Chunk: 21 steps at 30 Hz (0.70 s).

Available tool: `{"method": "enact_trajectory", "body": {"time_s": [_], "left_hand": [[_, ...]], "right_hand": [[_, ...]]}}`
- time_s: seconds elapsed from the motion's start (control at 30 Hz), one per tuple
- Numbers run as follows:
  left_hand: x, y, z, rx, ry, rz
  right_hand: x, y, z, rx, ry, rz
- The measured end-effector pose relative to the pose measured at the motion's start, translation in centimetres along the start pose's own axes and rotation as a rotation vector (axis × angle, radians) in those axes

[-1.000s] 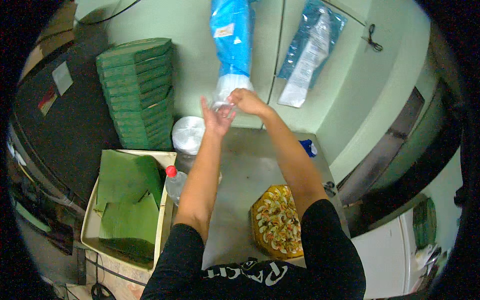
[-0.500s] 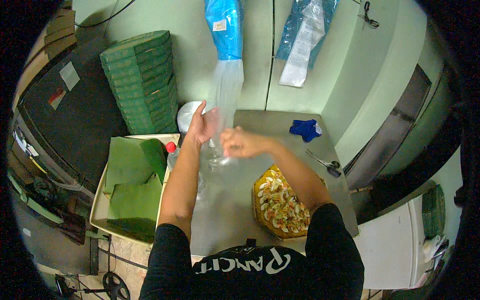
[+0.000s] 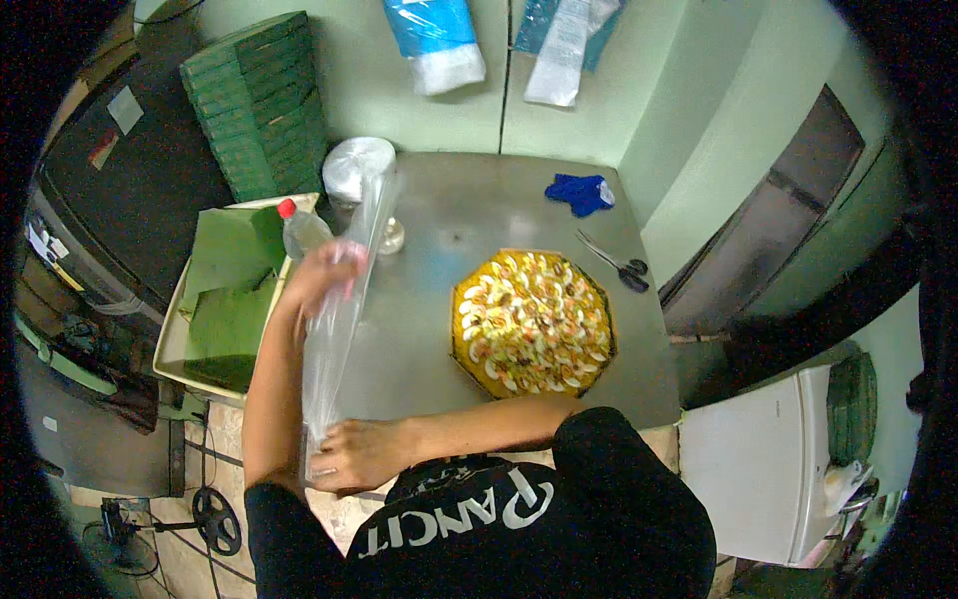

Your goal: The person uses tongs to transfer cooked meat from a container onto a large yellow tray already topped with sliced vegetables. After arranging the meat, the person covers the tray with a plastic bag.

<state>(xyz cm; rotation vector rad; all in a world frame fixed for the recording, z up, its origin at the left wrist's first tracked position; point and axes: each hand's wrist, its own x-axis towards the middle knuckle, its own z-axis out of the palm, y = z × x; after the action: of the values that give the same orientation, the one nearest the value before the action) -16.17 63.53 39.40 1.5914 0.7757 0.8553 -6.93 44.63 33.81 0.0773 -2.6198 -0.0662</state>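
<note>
A long clear plastic bag (image 3: pixel 334 344) stretches down the left side of the steel table. My right hand (image 3: pixel 357 457) is closed on its near end, with that forearm crossing low in front of me. Farther up, my left hand (image 3: pixel 327 278) has its fingers curled on the bag, their tips showing blurred and pinkish through the film. The bag's far end reaches up toward a white plastic roll. Right of the bag lies an octagonal tray of noodles (image 3: pixel 534 324), topped with sliced eggs and an orange-yellow sauce.
A red-capped bottle (image 3: pixel 303 232) and the plastic roll (image 3: pixel 357 168) stand at the back left. Beside them is a cream tub (image 3: pixel 172 344) of banana leaves, with stacked green boxes (image 3: pixel 254 110) behind. Scissors (image 3: pixel 629 270) and a blue cloth (image 3: pixel 581 194) lie right. Blue-and-white packs (image 3: pixel 434 45) hang above.
The clear bag has come away from the hanging pack and down toward me. My right hand has pulled near and left with its end; my left hand is lower and farther left.
</note>
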Motion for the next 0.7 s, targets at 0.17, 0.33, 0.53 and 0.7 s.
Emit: {"method": "enact_trajectory", "body": {"time_s": [0.17,0.33,0.53,0.7], "left_hand": [[-17.1,-3.8,5.7,0.373,-0.179,0.094],[-27.0,-5.4,10.3,0.152,-0.212,-0.310],[-27.7,-14.0,13.9,0.135,-0.135,0.125],[-26.8,-19.9,20.6,0.261,-0.423,0.016]], "right_hand": [[-2.7,-1.0,-6.9,0.126,0.440,0.294],[-14.5,-4.9,-2.8,0.367,-0.296,0.613],[-25.7,-14.3,8.1,0.551,-0.674,1.201],[-33.4,-24.3,13.2,0.332,-0.648,1.428]]}}
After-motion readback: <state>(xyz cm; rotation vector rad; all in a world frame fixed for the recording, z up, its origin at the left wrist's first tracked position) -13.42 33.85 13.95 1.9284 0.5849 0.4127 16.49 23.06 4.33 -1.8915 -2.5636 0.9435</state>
